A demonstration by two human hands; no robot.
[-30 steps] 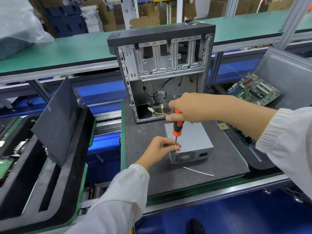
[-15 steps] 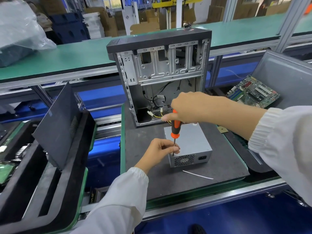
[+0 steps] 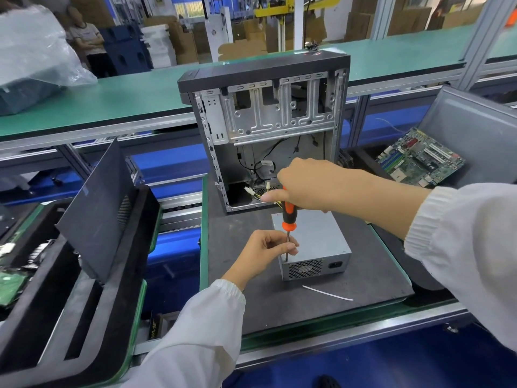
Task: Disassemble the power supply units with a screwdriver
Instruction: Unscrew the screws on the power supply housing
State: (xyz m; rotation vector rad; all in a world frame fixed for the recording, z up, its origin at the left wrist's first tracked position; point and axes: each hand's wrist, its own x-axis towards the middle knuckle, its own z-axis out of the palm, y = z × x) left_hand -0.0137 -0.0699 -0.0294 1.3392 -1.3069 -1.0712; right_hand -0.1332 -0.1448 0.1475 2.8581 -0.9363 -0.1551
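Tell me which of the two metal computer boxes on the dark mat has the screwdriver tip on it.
The small closed power supply unit nearest the person, lying flat; the screwdriver stands on its front left corner. The tall open computer case behind it stands upright, untouched.

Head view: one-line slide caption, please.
Right hand drives screwdriver into power supply unit; left hand steadies its shaft.

Right hand [image 3: 305, 186] gripping; left hand [image 3: 265, 252] pinching

A long green-topped bench [image 3: 117, 102] on aluminium framing crosses the upper half of the frame. Beyond it, stacked cardboard boxes [image 3: 184, 43] and a yellow machine frame [image 3: 282, 7] fill the top (a person stands upper left). Blue flooring [image 3: 419, 362] shows at the bottom right.
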